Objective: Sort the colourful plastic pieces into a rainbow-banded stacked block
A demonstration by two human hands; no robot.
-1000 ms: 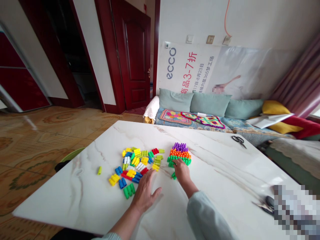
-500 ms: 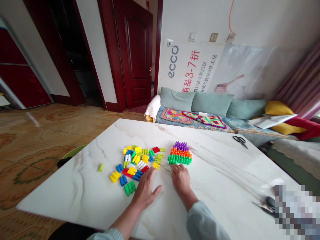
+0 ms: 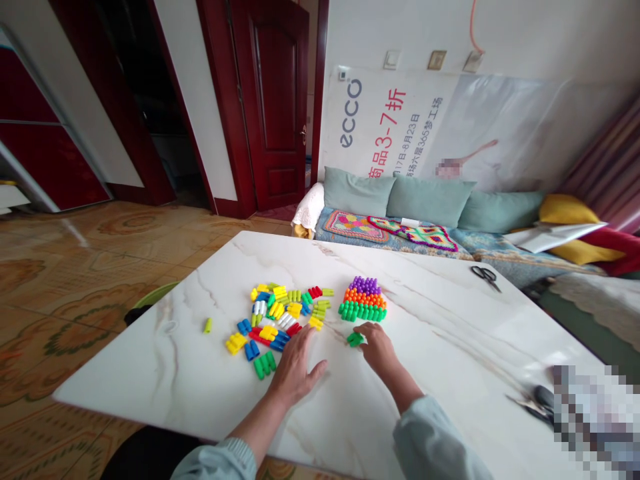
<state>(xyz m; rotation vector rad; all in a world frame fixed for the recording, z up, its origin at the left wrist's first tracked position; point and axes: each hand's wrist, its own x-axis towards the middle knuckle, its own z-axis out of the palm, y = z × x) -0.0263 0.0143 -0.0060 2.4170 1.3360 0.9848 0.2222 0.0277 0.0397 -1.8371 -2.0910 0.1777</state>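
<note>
My right hand [image 3: 379, 347] pinches a small green plastic building piece [image 3: 355, 339] between thumb and fingers, just above or on the tabletop; which of the two I cannot tell. Right behind it lies an assembled block of joined pieces [image 3: 363, 295], with purple, orange and green rows from back to front. My left hand [image 3: 296, 369] rests open, thumb spread, at the near right side of a loose heap of plastic pieces [image 3: 277, 309] in yellow, blue, red, white and green. A green cluster [image 3: 265, 365] lies to the left of that hand.
A white marbled table [image 3: 430, 387] carries everything. A single lime piece [image 3: 208, 325] lies apart on the left. Black scissors [image 3: 485, 277] lie at the far right, and another black-handled pair [image 3: 537, 405] at the near right. Beyond the table stands a sofa with cushions [image 3: 433, 200].
My right hand has shifted slightly right, and a green piece now shows at its fingertips. My left hand stays almost in place. The camera view has turned a little.
</note>
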